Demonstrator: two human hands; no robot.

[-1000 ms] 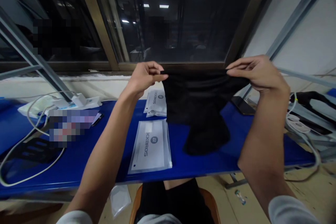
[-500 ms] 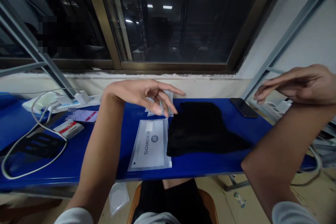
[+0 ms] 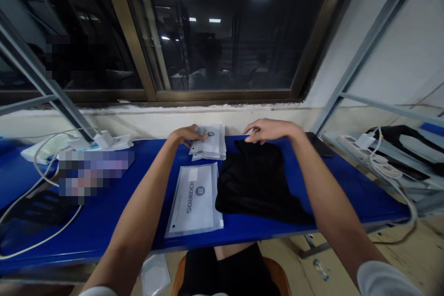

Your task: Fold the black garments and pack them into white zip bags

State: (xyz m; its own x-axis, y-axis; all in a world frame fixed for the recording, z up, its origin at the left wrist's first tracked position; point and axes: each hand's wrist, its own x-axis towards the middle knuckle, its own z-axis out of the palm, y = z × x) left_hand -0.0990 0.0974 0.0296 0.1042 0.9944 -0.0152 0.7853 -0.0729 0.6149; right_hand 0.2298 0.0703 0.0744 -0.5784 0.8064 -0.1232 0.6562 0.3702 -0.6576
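A black fabric piece [image 3: 258, 180] lies crumpled on the blue table [image 3: 111, 199]. My right hand [image 3: 267, 130] rests at its far edge, fingers curled down onto the cloth. My left hand [image 3: 187, 134] reaches to the far side of the table, its fingertips on a small stack of white printed plastic bags [image 3: 211, 141]. A single flat printed plastic bag [image 3: 197, 199] lies near the table's front edge, just left of the black fabric.
White cables and a charger [image 3: 104, 138] lie at the left. A dark phone [image 3: 319, 144] sits right of the fabric. A metal rack with a power strip [image 3: 367, 148] and dark items stands at the right. A window ledge runs behind the table.
The black fabric, held up stretched between both hands a second ago, now lies on the table. Both hands have dropped to the table's far side, left onto the bag stack, right onto the fabric.
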